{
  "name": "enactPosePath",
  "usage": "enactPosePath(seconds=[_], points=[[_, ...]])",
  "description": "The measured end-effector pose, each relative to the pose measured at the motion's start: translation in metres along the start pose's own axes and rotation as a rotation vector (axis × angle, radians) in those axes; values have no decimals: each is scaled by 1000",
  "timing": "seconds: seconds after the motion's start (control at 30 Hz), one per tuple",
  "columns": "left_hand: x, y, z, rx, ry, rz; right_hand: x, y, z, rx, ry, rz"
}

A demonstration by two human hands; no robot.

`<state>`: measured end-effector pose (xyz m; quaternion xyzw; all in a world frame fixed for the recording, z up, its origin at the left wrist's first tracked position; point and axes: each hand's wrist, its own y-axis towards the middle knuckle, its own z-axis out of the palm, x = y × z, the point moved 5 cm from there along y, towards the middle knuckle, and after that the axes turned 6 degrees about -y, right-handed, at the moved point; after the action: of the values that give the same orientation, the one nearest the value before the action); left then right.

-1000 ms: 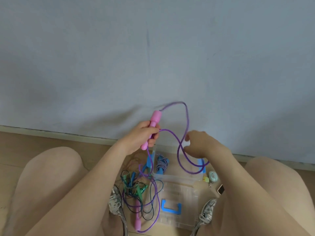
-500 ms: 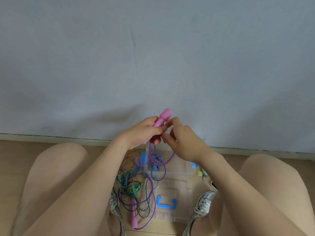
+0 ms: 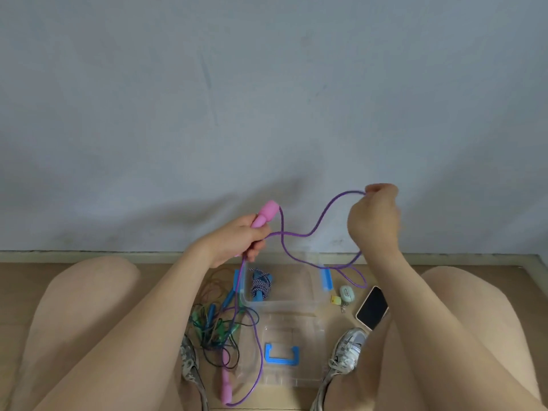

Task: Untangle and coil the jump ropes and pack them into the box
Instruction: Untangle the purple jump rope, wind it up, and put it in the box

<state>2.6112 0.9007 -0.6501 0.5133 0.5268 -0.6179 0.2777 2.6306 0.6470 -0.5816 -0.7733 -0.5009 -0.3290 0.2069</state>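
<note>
Left hand [image 3: 237, 241] closed around one pink handle [image 3: 264, 216] of the purple jump rope [image 3: 299, 234], held up in front of the wall. Right hand [image 3: 375, 221] raised and well apart from it, fingertips pinching the cord's high point. Loops sagging between them, trailing down to the second pink handle [image 3: 226, 384] on the floor. Clear box [image 3: 317, 298] open between the feet, a coiled striped rope [image 3: 260, 284] already inside; tangled green and blue ropes [image 3: 213, 324] just beside it. Cord likely light, limp and springy, prone to kinking; best gripped at the rigid handles, with loops gathered into the handle hand.
</note>
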Motion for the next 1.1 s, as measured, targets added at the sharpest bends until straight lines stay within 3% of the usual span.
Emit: enactPosePath(seconds=[0.07, 0.1, 0.2, 0.27, 0.37, 0.43, 0.5, 0.63, 0.7, 0.77, 0.9, 0.93, 1.03, 1.1], points=[[-7, 0, 1, -32, -22, 46, 5, -11, 14, 126, -350, -150], [-11, 0, 2, -44, -43, 69, 9, -19, 21, 188, -379, -255], [-23, -2, 7, -71, -106, 115, 24, -49, 46, 443, -158, -527], [-30, -3, 12, -87, -136, 148, 28, -65, 59, 521, -153, -622], [-39, -6, 11, -121, -130, 193, 32, -65, 64, 464, -437, -747], [-37, -7, 8, -125, -85, 180, 34, -52, 56, 434, -467, -752], [-26, -7, 4, -117, -1, 123, 40, -42, 40, 353, -254, -682], [1, -1, -7, -163, 83, 29, 38, -34, -3, -68, 440, -360], [12, 1, -13, -208, 71, 1, 34, -30, -13, -188, 514, -283], [17, 1, -18, -255, 73, -8, 32, -23, -11, -143, 323, -254], [-6, -6, -23, -333, 103, 135, 19, -27, 30, 166, -451, -294], [-16, -9, -23, -334, 82, 178, 22, -36, 39, 191, -472, -369], [-35, -16, -21, -302, 110, 244, 42, -64, 64, 264, -227, -727], [-38, -19, -18, -257, 92, 243, 51, -77, 77, 274, -186, -837]])
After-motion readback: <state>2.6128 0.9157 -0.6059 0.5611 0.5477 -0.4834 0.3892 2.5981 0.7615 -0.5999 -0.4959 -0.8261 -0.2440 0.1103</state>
